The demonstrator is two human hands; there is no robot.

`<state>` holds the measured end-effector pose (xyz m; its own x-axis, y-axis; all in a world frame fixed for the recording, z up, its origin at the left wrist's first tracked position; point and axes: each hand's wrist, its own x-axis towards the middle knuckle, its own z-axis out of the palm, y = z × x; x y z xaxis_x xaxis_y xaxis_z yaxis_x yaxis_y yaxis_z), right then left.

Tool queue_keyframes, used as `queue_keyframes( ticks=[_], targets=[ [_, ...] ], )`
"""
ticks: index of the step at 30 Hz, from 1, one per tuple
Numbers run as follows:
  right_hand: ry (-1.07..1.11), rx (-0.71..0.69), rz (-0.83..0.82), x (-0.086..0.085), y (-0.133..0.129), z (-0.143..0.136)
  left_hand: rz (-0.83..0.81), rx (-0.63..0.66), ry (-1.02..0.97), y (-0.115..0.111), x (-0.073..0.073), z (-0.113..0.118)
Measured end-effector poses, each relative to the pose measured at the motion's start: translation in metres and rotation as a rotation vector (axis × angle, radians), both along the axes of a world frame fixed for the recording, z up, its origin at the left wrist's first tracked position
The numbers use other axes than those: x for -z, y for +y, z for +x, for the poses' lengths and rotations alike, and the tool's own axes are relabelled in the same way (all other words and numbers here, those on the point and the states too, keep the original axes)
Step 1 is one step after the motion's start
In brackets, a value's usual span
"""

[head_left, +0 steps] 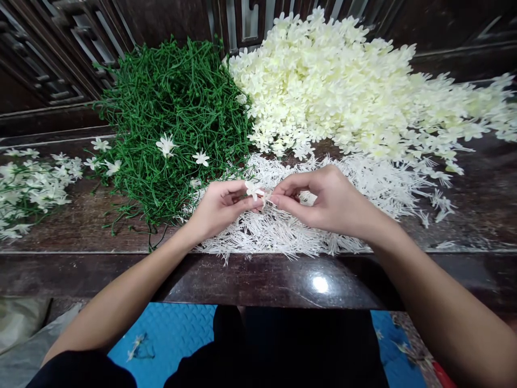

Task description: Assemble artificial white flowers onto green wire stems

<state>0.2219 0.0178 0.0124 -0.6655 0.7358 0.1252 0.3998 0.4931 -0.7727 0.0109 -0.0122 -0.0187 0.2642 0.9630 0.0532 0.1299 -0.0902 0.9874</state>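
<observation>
Flower head (253,189): white, at your left fingertips, raised just over the white filament pile, between your two hands.
Left hand (216,207): narrow, thumb and fingers pinching the flower head near its base; petals stick out past the fingertips.
Right hand (325,199): narrow too, thumb and forefinger together on a thin pale piece (267,198) right beside the flower head. Too small to tell if the two are joined.
Filament pile (278,234): thin white strands, under and around both your hands, some tips poking over the front edge.
Green stem pile (173,102): tangled heap, left rear of your work spot, touching the petal heap.
Petal heap (335,86): cream-white, tallest at right rear, thinning out toward your far right.
Loose blooms: two white ones on top of the green stems, one larger bloom (165,145) and one smaller bloom (201,158).
Stemmed flowers (38,180): white with green stems, clustered at your far left.
Counter (97,234): dark wood, carries all the piles; glossy front face, bright light spot on it.
Back panel (161,24): dark, slatted, behind the piles.
Blue mat (183,323): below the counter, a few flower scraps (138,347) on it.
</observation>
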Motion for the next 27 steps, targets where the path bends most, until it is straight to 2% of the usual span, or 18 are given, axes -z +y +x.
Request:
queue_keyframes(
  ticks=[7, 15, 22, 27],
  targets=[
    [0.042, -0.010, 0.039, 0.004, -0.002, -0.004, 0.081, -0.010, -0.013, 0.001, 0.000, 0.000],
    [0.136, 0.088, 0.085, 0.011, -0.001, -0.007, -0.002, -0.090, -0.120, 0.002, 0.000, 0.002],
    [0.245, 0.160, -0.171, 0.010, -0.003, -0.008, 0.011, -0.149, -0.197, 0.002, 0.001, 0.004],
    [0.292, 0.073, -0.196, 0.014, -0.005, -0.011, 0.042, -0.150, -0.139, 0.002, 0.001, 0.003]
  ],
)
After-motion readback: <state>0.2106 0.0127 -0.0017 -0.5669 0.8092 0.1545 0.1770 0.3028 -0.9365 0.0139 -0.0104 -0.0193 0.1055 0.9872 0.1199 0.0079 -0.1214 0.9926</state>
